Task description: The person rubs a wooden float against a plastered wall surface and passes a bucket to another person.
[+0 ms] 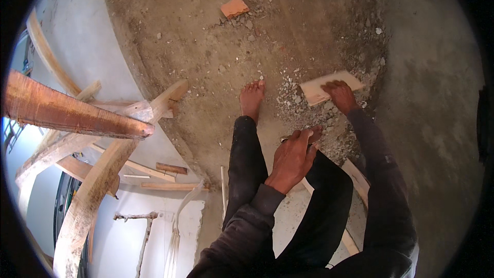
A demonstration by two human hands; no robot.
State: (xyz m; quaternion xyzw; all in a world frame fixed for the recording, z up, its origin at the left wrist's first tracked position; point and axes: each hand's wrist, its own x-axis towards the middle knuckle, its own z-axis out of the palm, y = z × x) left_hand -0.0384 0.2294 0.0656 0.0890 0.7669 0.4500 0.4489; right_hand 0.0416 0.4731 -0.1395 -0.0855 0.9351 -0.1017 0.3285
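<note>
My right hand [339,95] grips a flat, pale board [321,83], wooden by its look, tilted over the dirt floor on the right. The hand and board are slightly blurred. Below the board and beside it lies a heap of grey and white rubble [296,100]. My left hand [292,160] rests palm down at my bent right knee, its fingers stretched out and holding nothing. Some of its fingertips overlap the rubble behind the knee. My bare left foot [252,100] stands on the floor left of the heap.
An orange brick piece [234,7] lies beyond, with small stones around it. To the left, several wooden beams [98,195] cross, and one reddish beam [77,110] juts inward. A white wall [123,216] is at the lower left. Plank pieces [356,177] lie behind my right leg.
</note>
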